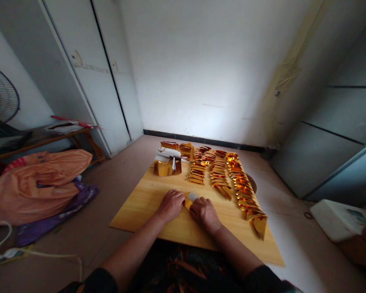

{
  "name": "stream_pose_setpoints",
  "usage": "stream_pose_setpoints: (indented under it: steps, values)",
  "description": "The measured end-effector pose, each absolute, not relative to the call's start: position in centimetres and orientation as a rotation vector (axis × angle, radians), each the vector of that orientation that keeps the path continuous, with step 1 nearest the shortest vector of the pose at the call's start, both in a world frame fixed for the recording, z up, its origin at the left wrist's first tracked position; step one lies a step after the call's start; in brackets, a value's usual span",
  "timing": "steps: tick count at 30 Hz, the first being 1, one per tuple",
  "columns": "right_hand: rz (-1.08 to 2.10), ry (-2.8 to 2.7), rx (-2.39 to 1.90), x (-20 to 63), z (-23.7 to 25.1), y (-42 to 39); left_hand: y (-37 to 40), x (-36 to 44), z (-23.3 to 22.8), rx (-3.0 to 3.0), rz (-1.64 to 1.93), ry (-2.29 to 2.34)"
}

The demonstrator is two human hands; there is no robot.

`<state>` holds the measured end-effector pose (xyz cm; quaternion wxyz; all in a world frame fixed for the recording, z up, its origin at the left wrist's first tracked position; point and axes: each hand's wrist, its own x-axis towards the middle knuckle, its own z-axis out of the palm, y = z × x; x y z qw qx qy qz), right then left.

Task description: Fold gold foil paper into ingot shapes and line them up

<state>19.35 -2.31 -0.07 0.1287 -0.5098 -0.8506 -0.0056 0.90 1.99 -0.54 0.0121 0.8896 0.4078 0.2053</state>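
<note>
Between my hands, low over the wooden board, is a sheet of gold foil paper with a pale side partly showing. My left hand pinches its left edge with curled fingers. My right hand grips the right side, fingers bent over the paper. Just beyond my hands stands a curved stack of gold foil sheets with white paper beside it. To the right, overlapping folded gold foil pieces lie in rows, the longest row running along the board's right edge.
An orange bag and a purple bag lie on the floor at left, near a white cable. A fan and a low bench stand behind them. A white box sits at right, by a grey cabinet.
</note>
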Motion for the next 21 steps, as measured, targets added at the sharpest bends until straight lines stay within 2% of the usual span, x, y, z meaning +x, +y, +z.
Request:
stream_pose_setpoints:
  steps: [7, 16, 21]
  values:
    - [-0.114, -2.467, -1.433, 19.1, -0.5, -2.2, 0.6, 1.2, 1.3, 2.773, 0.589, 1.288]
    - [0.196, -2.293, -1.538, 19.5, 0.2, -1.4, 0.5, 1.3, 0.8, 2.806, 0.544, 1.291]
    - [0.173, -2.291, -1.511, 19.2, 0.5, -2.0, 0.8, 1.3, 0.0, 2.807, 0.601, 1.280]
